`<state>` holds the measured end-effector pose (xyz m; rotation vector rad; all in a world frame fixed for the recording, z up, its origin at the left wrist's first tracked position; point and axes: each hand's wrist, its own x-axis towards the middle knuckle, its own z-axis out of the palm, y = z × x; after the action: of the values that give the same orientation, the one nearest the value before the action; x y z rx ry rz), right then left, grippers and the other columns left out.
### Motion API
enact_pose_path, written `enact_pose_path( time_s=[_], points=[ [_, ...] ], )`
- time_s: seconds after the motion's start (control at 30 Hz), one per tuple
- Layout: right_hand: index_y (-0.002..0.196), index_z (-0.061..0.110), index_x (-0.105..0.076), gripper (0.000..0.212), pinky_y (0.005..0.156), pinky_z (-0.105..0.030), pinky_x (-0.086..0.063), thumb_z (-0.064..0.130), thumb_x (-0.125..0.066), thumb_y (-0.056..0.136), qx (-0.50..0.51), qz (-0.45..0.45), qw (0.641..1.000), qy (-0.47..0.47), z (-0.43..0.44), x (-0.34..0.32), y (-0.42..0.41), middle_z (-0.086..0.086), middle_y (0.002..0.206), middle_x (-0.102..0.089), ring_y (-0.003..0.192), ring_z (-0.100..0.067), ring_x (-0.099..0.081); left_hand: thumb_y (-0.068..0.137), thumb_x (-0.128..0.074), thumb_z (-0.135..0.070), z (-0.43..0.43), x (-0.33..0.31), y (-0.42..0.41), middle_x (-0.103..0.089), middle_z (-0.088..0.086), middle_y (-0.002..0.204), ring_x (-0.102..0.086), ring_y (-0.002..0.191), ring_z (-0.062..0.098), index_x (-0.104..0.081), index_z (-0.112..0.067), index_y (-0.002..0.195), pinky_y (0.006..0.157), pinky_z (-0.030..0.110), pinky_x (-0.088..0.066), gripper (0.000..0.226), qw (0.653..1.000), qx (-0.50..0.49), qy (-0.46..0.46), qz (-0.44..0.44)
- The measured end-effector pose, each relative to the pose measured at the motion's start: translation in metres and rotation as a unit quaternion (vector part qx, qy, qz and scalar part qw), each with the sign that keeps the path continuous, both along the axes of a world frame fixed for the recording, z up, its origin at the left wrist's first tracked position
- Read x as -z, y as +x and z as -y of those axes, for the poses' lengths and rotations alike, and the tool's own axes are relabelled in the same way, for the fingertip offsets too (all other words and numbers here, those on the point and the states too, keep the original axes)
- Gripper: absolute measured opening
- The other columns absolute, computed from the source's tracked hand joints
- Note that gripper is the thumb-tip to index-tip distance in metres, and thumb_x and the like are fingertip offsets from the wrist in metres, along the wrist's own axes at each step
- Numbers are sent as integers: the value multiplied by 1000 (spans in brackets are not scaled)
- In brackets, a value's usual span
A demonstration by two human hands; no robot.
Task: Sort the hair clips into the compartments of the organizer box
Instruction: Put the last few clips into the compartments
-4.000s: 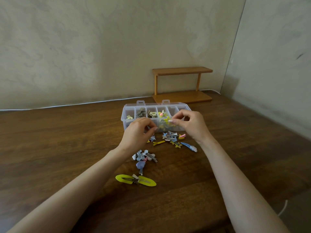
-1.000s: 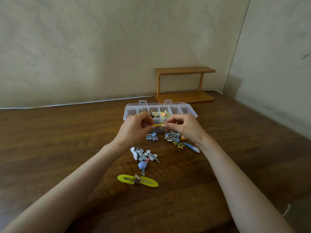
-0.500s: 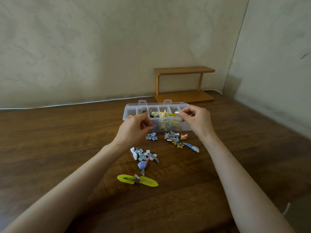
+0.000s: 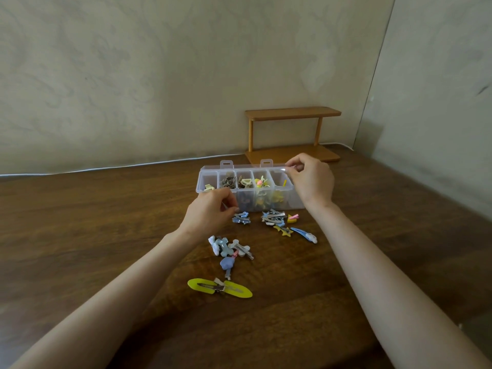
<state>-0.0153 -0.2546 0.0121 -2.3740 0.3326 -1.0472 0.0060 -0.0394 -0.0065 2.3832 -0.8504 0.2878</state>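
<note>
The clear plastic organizer box (image 4: pixel 292 203) stood on the grained wooden table (image 4: pixel 106 222). The slim yellow clip (image 4: pixel 284 183), pinched moments earlier, lay in its rightmost compartment. The right hand (image 4: pixel 311 182) was curled, seemingly empty; the left hand (image 4: pixel 210 217) was curled too, its hold unclear.

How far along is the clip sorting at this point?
Partway. Several organizer box compartments already hold clips. The right hand hovers over the rightmost one, where a small yellow clip lies. Still loose on the table: silver clips, a blue-white cluster, the large yellow clip.
</note>
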Motion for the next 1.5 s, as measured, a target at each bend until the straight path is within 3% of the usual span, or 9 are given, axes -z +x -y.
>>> enact_pose_path(
  time_s=[0.17,0.3,0.47,0.7,1.07,1.33,1.5],
  points=[
    [93,17,-69,8,58,-15,-37,22,-66,87,-58,0,998,-3,-1,2,-15,6,86,-67,76,-5,-57,86,-62,-18,2,2,0,-63,-3,93,-56,82,8,-61,-16,91,70,24,-51,6,999,-6,20,24],
    [89,22,-70,6,67,-22,-46,26,-65,87,-145,-158,976,-25,-2,2,-35,11,81,-63,73,-1,-58,87,-60,-18,4,4,-1,-61,-3,105,-51,89,5,-63,-18,98,69,19,-44,11,997,-2,53,48],
    [94,26,-70,9,70,-27,-49,26,-67,85,-119,-273,950,-95,-9,13,-37,11,89,-64,83,-6,-59,90,-56,-22,4,5,-2,-58,-3,112,-51,103,10,-63,-19,108,73,21,-44,19,993,-15,112,38],
    [90,26,-65,10,56,-20,-36,28,-71,82,-109,-283,947,-107,-6,15,-39,12,83,-56,77,-5,-52,90,-56,-24,5,7,1,-59,-3,106,-45,90,4,-62,-18,100,68,18,-40,13,993,-7,113,37],
    [85,25,-62,15,66,-27,-40,33,-73,80,-78,-322,940,-85,-5,11,-40,8,89,-61,82,-8,-53,86,-62,-21,6,10,0,-59,-5,106,-49,90,4,-60,-21,102,75,22,-50,16,993,26,114,26],
    [85,25,-64,12,62,-24,-39,35,-69,82,-98,-319,935,-117,-2,7,-42,10,89,-64,80,-6,-55,87,-60,-17,15,3,4,-63,-5,104,-57,92,8,-63,-20,97,76,23,-51,11,989,35,143,25],
    [85,21,-60,12,65,-24,-48,24,-71,81,-172,-261,949,29,10,-1,-46,5,86,-62,77,-9,-60,87,-60,-15,27,2,7,-65,-2,104,-61,94,13,-63,-19,96,81,34,-54,10,989,40,142,10]
  ],
)
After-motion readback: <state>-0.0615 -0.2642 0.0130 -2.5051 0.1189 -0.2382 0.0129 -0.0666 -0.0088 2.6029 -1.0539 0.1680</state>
